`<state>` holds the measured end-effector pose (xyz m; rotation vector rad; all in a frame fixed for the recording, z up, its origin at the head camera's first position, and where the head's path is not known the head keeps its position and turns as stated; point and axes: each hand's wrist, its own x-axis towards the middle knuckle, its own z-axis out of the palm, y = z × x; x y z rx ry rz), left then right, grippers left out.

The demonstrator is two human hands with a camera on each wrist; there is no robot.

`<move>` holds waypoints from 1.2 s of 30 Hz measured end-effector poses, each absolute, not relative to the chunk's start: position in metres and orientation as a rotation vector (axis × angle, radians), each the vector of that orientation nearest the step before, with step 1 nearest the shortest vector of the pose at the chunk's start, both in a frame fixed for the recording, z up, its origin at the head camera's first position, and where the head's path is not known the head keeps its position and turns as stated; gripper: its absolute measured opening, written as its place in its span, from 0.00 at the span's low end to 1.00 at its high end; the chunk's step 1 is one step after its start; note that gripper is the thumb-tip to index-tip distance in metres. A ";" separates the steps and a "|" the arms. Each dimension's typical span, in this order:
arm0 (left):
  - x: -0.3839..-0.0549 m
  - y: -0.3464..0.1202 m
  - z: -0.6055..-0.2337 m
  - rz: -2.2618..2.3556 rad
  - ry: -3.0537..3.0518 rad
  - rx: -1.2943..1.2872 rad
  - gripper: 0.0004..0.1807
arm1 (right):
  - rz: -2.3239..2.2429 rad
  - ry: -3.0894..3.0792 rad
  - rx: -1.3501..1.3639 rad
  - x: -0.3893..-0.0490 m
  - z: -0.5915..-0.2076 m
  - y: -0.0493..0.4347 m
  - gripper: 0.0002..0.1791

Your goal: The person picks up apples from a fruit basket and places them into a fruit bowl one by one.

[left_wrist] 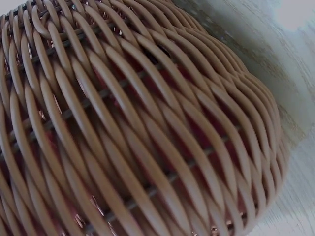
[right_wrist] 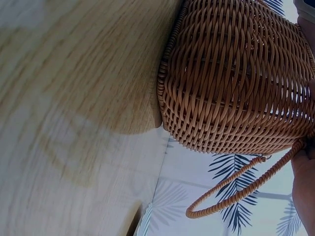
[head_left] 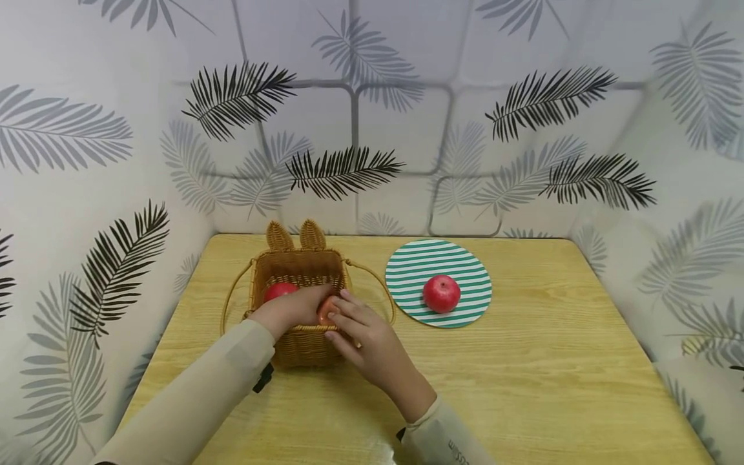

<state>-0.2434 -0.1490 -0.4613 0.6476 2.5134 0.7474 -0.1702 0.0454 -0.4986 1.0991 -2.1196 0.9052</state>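
Sleeves (head_left: 192,394) cross the bench (head_left: 523,387) to the basket (head_left: 302,349). Left hand (head_left: 298,306) dips inside it, grip hidden; right hand (head_left: 372,342), fingers fairly straight, touches a fruit (head_left: 327,312) just inside its right side. Likely step: positioning that fruit; next calls for clearing the basket's edge.

The fingertips of the left hand (head_left: 295,306) are hidden in the basket (head_left: 305,349). This hand covers part of the red apple (head_left: 280,290), and the right hand (head_left: 374,341) covers part of the orange-red fruit (head_left: 324,312). In the left wrist view, the weave hides which fruit is behind. The lettering (head_left: 457,452) on the right sleeve (head_left: 433,429) is too small for reading.
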 end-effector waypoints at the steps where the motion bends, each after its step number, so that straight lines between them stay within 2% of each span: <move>1: -0.244 -0.149 -0.461 0.748 2.520 0.655 0.28 | 0.906 -2.121 1.097 -0.170 -0.498 0.045 0.19; 13: -0.243 -0.148 -0.460 0.712 2.608 0.615 0.28 | 0.913 -2.100 1.106 -0.169 -0.493 0.046 0.16; 20: -0.244 -0.152 -0.463 0.757 2.639 0.610 0.32 | 0.910 -2.103 1.106 -0.169 -0.494 0.047 0.15; 31: -0.242 -0.151 -0.458 0.815 2.706 0.399 0.42 | 0.912 -2.116 1.101 -0.170 -0.497 0.048 0.18; 36: -0.241 -0.151 -0.456 0.858 2.679 0.334 0.41 | 0.913 -2.114 1.107 -0.170 -0.498 0.049 0.18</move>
